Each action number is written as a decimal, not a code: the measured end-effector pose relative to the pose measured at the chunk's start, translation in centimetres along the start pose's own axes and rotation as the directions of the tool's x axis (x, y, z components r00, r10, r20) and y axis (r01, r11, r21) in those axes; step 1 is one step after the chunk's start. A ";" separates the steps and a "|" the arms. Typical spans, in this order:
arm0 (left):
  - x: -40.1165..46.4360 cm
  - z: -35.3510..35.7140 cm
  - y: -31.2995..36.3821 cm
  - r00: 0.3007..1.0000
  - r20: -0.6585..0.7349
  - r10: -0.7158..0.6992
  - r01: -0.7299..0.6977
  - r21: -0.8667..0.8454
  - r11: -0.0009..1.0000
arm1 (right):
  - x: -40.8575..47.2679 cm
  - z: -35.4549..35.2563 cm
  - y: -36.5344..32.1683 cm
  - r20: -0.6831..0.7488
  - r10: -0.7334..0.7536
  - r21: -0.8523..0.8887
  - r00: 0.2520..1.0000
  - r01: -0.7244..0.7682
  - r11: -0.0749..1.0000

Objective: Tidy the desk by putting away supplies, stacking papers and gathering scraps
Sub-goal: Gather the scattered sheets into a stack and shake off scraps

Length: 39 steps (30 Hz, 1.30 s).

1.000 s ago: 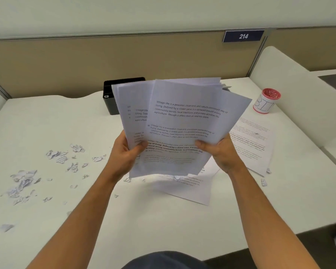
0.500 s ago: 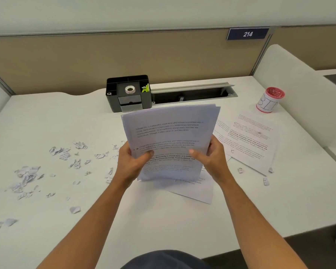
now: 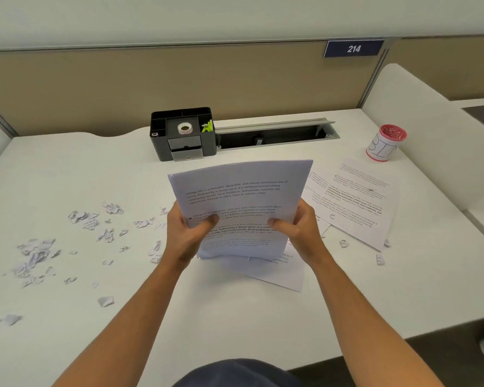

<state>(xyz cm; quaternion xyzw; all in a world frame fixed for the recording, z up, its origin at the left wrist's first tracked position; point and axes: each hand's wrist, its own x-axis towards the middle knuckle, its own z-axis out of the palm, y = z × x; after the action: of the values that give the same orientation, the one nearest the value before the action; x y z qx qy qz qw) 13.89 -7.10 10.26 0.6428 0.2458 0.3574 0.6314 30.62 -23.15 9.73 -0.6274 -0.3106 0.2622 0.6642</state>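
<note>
Both hands hold a stack of printed sheets upright over the middle of the white counter; lower edge meets a loose sheet lying flat beneath. Left hand grips the stack's left edge, thumb across the front, fingers curled behind. Right hand grips the right edge the same way. Black desk organizer stands at the counter's back edge: roll of tape in its top centre compartment, green items in the right compartment (type unclear), two small grey drawers in front. More printed pages lie flat to the right. White cup marked "BIN", red rim, stands near the right rear corner; contents look red, cannot identify. Torn paper scraps scattered across the left side.
</note>
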 end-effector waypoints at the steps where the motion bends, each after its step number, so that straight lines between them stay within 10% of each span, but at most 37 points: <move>1: -0.1 0.2 -0.1 1.000 -0.007 -0.007 0.007 0.005 1.000 | 0.0 0.3 0.0 -0.005 0.001 -0.013 1.000 -0.001 1.000; 26: 2.4 3.3 -0.9 0.987 0.077 -0.139 0.135 0.059 0.989 | -2.5 -5.2 0.3 -0.234 0.034 0.040 0.972 -0.025 0.999; 39: 2.6 6.9 -7.4 0.916 -0.019 -0.400 0.228 0.846 0.482 | -6.4 -12.2 3.6 -0.505 0.158 0.172 0.849 -0.081 0.982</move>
<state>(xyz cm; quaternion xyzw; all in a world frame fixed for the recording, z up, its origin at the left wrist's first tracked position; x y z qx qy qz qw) 21.83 -8.92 3.73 0.8372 0.4407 0.0152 0.3234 35.51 -35.77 5.38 -0.6430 -0.0618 0.1471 0.7490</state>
